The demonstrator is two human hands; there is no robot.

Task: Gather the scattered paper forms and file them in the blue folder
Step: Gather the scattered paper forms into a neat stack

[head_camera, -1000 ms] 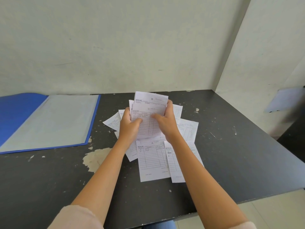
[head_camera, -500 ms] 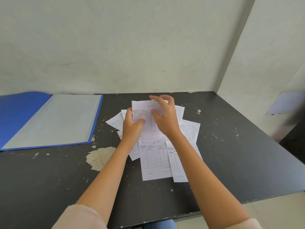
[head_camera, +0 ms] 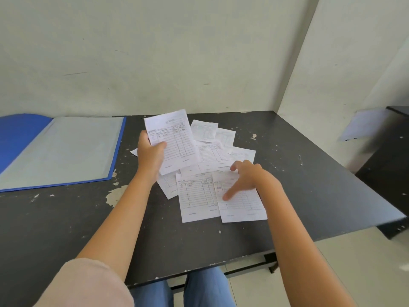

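Forms (head_camera: 199, 196) overlap under spread right hand (head_camera: 245, 178); left hand (head_camera: 150, 155) pinches a sheet (head_camera: 174, 138) beside open blue folder (head_camera: 59, 151).

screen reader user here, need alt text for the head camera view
A person's left hand holds up a white printed paper form while the right hand touches loose white forms scattered on a black table; an open blue folder lies left.
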